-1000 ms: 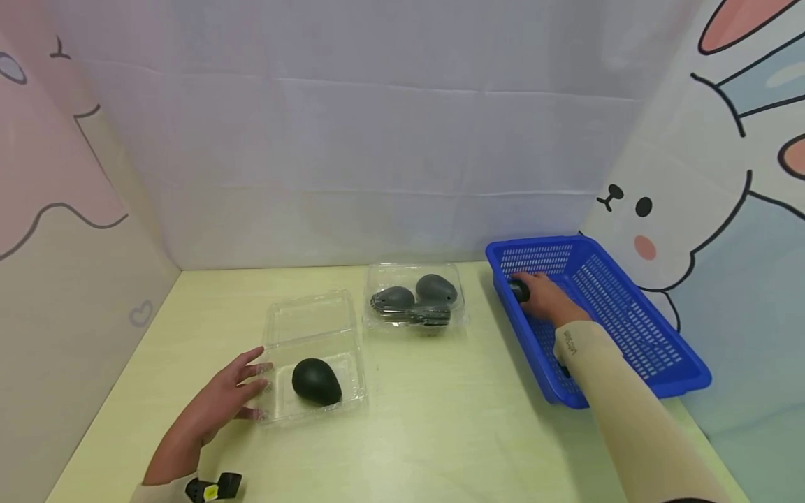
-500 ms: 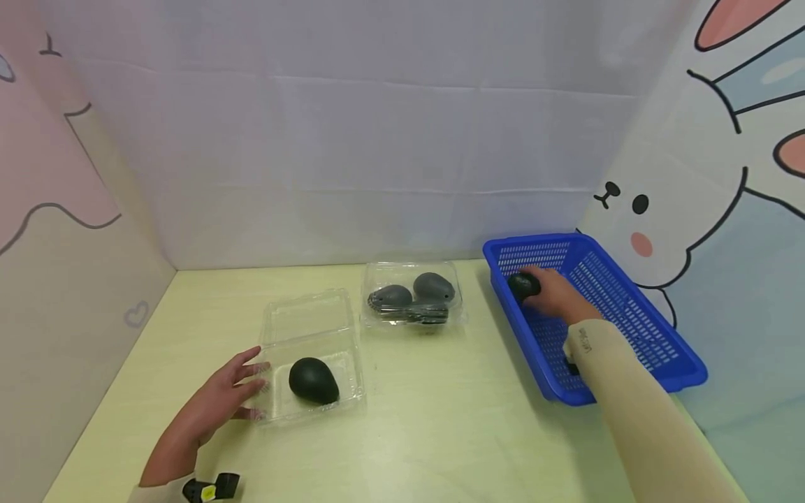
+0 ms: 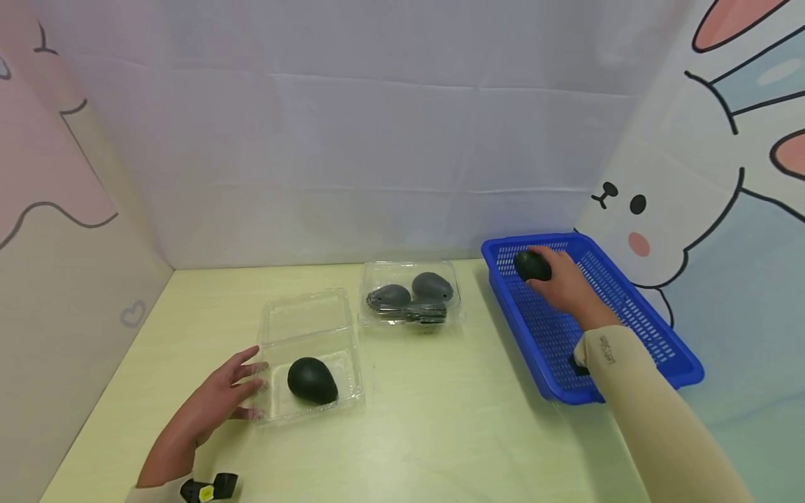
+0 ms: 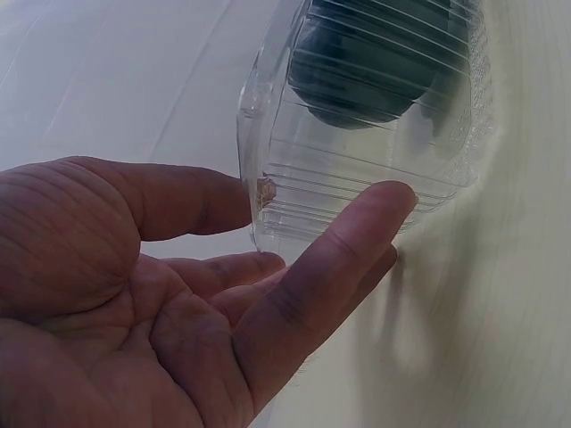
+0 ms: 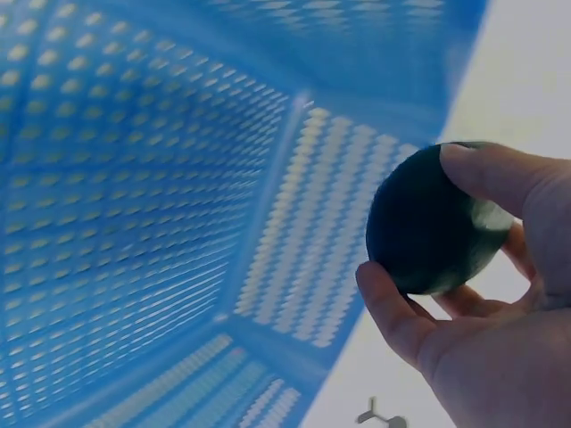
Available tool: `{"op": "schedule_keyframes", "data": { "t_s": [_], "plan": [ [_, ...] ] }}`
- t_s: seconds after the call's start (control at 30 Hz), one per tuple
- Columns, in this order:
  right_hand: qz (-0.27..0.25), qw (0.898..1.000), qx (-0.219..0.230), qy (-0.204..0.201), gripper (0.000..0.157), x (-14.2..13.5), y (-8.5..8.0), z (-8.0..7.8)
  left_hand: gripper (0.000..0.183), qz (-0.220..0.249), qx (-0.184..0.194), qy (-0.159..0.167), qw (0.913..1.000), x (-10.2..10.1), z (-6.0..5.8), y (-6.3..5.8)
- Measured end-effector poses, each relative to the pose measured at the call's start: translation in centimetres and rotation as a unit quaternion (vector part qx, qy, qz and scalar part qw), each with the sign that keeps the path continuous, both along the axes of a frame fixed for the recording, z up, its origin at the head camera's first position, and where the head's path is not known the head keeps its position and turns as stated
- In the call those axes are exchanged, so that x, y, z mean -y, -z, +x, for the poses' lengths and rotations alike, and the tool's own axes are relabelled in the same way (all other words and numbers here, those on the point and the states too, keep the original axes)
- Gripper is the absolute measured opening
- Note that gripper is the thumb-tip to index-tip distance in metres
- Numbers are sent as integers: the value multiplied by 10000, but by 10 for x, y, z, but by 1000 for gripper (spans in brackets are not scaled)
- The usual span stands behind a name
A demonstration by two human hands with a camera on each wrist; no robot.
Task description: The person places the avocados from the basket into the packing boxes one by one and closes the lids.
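Observation:
My right hand (image 3: 560, 283) grips a dark green avocado (image 3: 530, 266) just above the far left part of the blue basket (image 3: 547, 388). In the right wrist view, thumb and fingers curl round that avocado (image 5: 426, 227). At the left, a clear plastic clamshell box (image 3: 308, 344) lies with its lid folded back, holding one avocado (image 3: 312, 381). My left hand (image 3: 216, 398) rests against its left side, fingers spread. In the left wrist view, the thumb touches the rim of the box (image 4: 330, 160) and the other fingers lie along its ridged wall.
A closed clear box (image 3: 411, 269) with dark avocados stands at the table's back, between the open box and the basket. White cloth (image 3: 377, 140) rises behind the table (image 3: 428, 419). A bunny-printed cloth (image 3: 692, 230) stands beside the basket on the right.
My right hand has lifted the avocado from low inside the basket, up and slightly to the right. The left hand stays at the open box.

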State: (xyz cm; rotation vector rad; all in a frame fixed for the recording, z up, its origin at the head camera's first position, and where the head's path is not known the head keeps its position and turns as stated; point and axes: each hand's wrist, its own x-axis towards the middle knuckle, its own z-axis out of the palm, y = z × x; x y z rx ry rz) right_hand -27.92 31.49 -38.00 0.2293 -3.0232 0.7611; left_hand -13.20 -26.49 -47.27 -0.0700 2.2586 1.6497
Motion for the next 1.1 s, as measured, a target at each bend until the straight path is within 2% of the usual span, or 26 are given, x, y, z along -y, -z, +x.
{"op": "schedule_keyframes", "data": {
  "t_s": [0.17,0.3,0.57,0.8,1.1],
  "plan": [
    [-264,9989,-396,15,73,22,-18,8,72,-28,1,-6,10000,0,1,0],
    [-494,9957,-765,-158,72,46,-30,15,71,-66,3,-7,10000,0,0,0],
    [-675,9834,-1400,-939,70,106,-38,29,71,-27,-20,15,10000,1,0,0],
    [-917,9751,-1331,-1519,70,153,-36,41,72,-27,-24,9,10000,2,-1,2],
    [-961,9697,-1052,-1986,70,205,-19,57,71,-11,10,-5,10000,1,1,0]
  ]
}}
